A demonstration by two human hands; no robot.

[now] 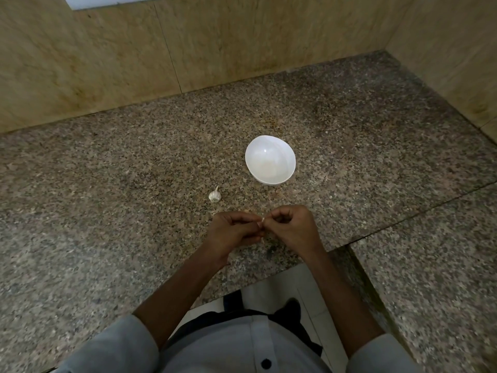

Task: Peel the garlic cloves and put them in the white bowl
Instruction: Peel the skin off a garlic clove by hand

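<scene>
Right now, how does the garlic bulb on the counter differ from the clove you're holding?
The garlic bulb lies free on the counter; the clove is pinched between the left hand and right hand. The bulb shows in full, stalk and all; the clove shows only as a small white sliver. Both are pale and outside the white bowl.

Left hand (231, 232) and right hand (291, 227) together, pinching a garlic clove (262, 219) — white bowl (270, 160) and garlic bulb (215, 195) beyond.

bowl (270, 160) sits centre frame on the counter (107, 184); garlic bulb (215, 195) lower left of it; both hands (231, 232) below.
</scene>
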